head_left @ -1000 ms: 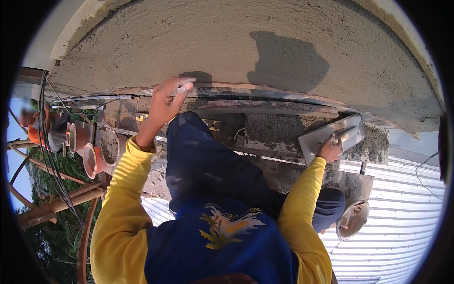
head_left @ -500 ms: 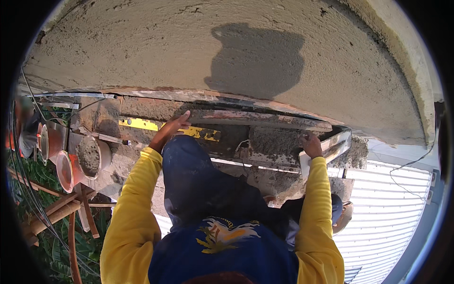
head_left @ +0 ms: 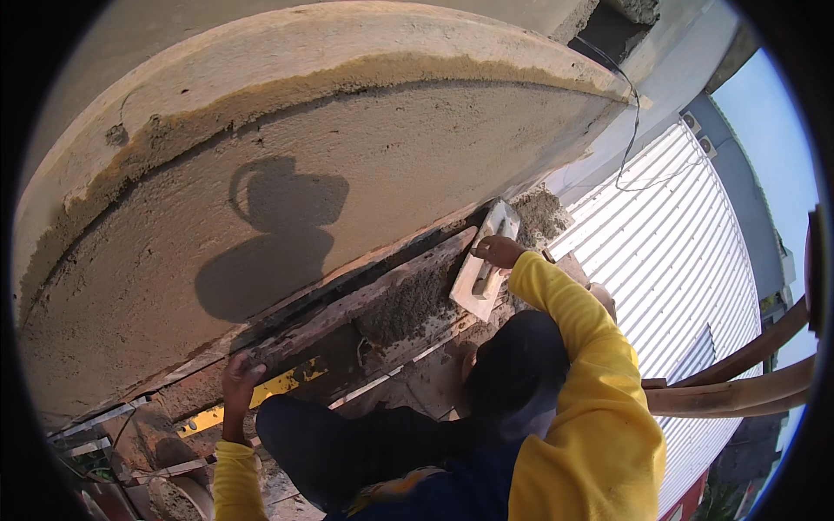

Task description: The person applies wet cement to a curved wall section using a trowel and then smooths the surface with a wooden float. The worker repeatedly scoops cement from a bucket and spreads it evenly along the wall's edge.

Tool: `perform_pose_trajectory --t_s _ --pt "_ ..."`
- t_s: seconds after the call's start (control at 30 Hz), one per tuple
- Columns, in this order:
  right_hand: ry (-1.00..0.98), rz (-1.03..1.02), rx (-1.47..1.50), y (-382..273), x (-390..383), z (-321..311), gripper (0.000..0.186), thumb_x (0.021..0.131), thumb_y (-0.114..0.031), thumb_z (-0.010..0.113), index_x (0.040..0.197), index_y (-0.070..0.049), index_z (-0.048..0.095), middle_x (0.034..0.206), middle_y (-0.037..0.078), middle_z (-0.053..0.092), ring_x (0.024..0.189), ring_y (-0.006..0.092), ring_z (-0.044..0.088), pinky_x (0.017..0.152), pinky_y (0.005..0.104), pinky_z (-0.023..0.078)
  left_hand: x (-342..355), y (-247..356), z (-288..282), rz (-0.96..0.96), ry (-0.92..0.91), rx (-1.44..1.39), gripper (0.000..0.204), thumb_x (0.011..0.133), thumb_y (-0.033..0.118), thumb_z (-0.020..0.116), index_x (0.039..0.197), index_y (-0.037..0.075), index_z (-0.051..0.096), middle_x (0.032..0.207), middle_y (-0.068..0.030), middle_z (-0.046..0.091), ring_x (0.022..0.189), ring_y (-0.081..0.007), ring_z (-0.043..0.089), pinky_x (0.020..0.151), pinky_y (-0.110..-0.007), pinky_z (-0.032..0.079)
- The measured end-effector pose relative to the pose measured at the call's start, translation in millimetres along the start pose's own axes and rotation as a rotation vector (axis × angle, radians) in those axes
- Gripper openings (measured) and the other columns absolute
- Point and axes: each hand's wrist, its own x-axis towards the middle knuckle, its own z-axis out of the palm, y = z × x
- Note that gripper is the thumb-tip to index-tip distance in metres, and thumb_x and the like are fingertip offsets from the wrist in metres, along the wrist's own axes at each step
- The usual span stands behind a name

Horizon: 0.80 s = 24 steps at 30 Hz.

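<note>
My right hand (head_left: 499, 252) is closed around the handle of a flat rectangular plastering float (head_left: 473, 300), smeared with mortar. The float rests beside a heap of grey mortar (head_left: 404, 308) on the ledge at the foot of the wall. A long mortar-stained wooden board (head_left: 373, 300) lies along the ledge, close to the wall. At the board's left end is my left hand (head_left: 240, 380), its fingers curled on it. Just beside that hand, nearer to me, lies a yellow spirit level (head_left: 269, 391), spattered with mortar and partly hidden by my knee.
A curved wall of fresh plaster (head_left: 417, 165) rises ahead, with a shadow on it. More mortar (head_left: 539, 217) lies past the float. A white corrugated roof (head_left: 660, 243) spreads below on the right, near wooden poles (head_left: 734, 395). A bucket (head_left: 169, 499) stands at lower left.
The view has swung to the right and tilted. My left hand's spread fingers have curled at the board's end. My right hand has shifted with the float, which now lies more openly in view.
</note>
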Motion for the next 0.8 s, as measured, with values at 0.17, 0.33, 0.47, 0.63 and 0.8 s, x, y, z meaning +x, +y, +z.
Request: perform_pose_trajectory --t_s 0.17,0.33,0.47,0.63,0.8 --pt "0.087 0.309 0.965 43 18 53 0.099 0.096 -0.080 0.054 0.166 -0.015 0.031 0.148 0.030 0.056 0.104 0.0386 0.075 0.078 0.0488 0.064 -21 83 7 0.289 -0.022 0.368 0.050 0.080 -0.003 0.077 0.130 -0.003 0.071 0.141 -0.0194 0.065 0.135 -0.0315 0.060 0.114 -0.041 0.046" --pt "0.131 0.333 1.197 58 48 94 0.083 0.102 -0.062 0.062 0.164 -0.014 0.035 0.131 0.028 0.068 0.096 0.0362 0.076 0.076 0.0453 0.064 -52 127 22 0.694 0.102 0.719 0.041 0.089 0.003 0.068 0.129 0.007 0.075 0.130 -0.0166 0.058 0.117 -0.0332 0.058 0.103 -0.044 0.047" --pt "0.041 0.135 0.962 85 62 126 0.069 0.105 -0.043 0.068 0.157 -0.007 0.041 0.109 0.021 0.076 0.088 0.0292 0.078 0.074 0.0399 0.065 -78 165 40 0.662 0.117 0.753 0.038 0.095 0.004 0.064 0.132 0.005 0.073 0.103 -0.0127 0.054 0.088 -0.0259 0.052 0.075 -0.037 0.045" --pt "-0.216 0.242 1.416 76 50 134 0.085 0.101 -0.044 0.071 0.164 -0.007 0.028 0.139 0.029 0.062 0.101 0.0421 0.075 0.087 0.0454 0.063 -103 193 53 0.580 0.136 0.901 0.040 0.098 0.003 0.062 0.138 0.004 0.070 0.087 -0.0106 0.054 0.071 -0.0218 0.045 0.062 -0.034 0.039" --pt "0.418 0.065 0.507 121 50 99 0.078 0.097 -0.060 0.067 0.144 0.002 0.057 0.137 0.031 0.062 0.119 0.0477 0.065 0.097 0.0544 0.053 -132 201 53 0.526 0.175 0.968 0.044 0.100 0.003 0.060 0.144 0.000 0.064 0.110 -0.0153 0.071 0.092 -0.0220 0.065 0.081 -0.034 0.052"
